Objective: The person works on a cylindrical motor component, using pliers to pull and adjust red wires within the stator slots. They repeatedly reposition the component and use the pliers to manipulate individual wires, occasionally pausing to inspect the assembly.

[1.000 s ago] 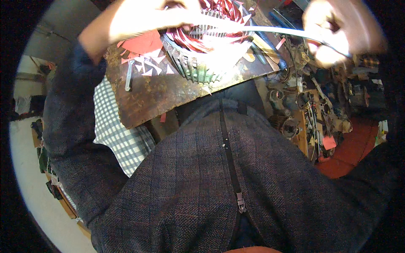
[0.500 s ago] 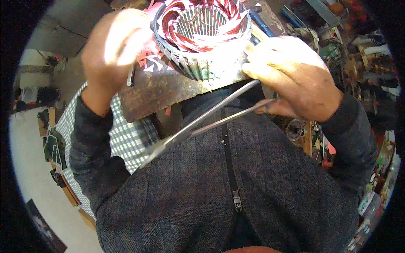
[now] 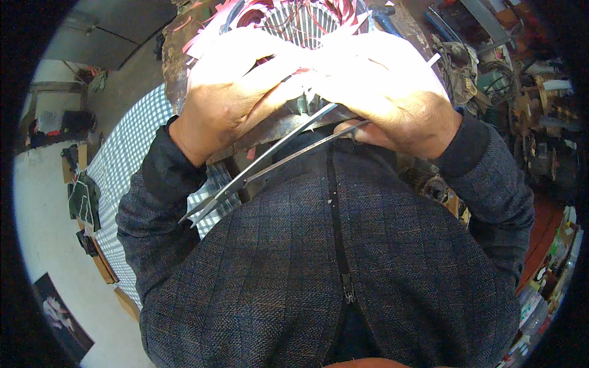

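A motor stator (image 3: 300, 26) with red-brown copper windings and pink and white insulating paper stands on a worn board before me. My left hand (image 3: 239, 86) is at the near side of its rim, fingers bent and closed; glare hides what they pinch. My right hand (image 3: 392, 86) meets it at the rim, its thumb and forefinger close to the left fingers. Long-handled metal scissors (image 3: 270, 147) hang from my right hand, held by the lower fingers, with the tips pointing down and left across my jacket. Both hands cover the stator's near side.
Pink paper strips (image 3: 202, 37) stick out on the stator's left. A blue-handled tool (image 3: 385, 21) lies behind it to the right. Checked cloth (image 3: 132, 178) hangs at my left. Cluttered shelves and cables (image 3: 457, 67) are at the right.
My left hand has come right, from the stator's left side to its near rim. My right hand has moved left towards it, bringing the scissors along. The stator sits higher in view.
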Available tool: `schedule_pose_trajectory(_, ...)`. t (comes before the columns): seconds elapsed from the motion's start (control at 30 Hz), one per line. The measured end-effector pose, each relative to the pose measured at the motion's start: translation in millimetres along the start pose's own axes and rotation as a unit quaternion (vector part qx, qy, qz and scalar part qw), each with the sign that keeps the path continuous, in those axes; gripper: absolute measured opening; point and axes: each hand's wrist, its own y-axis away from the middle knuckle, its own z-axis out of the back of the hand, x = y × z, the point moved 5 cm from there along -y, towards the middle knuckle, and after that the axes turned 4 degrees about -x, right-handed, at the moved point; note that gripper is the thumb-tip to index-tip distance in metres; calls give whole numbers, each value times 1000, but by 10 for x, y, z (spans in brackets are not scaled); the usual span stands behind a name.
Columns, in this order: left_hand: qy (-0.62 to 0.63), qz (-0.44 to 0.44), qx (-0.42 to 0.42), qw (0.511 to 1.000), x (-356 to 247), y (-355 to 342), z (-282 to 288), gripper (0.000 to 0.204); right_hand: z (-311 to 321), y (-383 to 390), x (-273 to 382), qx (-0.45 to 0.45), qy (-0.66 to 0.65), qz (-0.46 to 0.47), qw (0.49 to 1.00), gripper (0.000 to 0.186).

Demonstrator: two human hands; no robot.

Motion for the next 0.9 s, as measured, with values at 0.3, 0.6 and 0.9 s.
schedule_pose_trajectory(0.3, 53, 18, 1, 998, -31, -48, -3, 33, -109, 32, -128, -61, -60, 27, 996, 45)
schedule_pose_trajectory(0.6, 99, 55, -27, 993, 36, -58, -97, 39, -111, 132, -110, -89, 29, 10, 996, 48)
schedule_pose_trajectory(0.9, 142, 63, -30, 987, 66, -40, -245, 40, -122, 207, -141, -57, -39, -52, 996, 59)
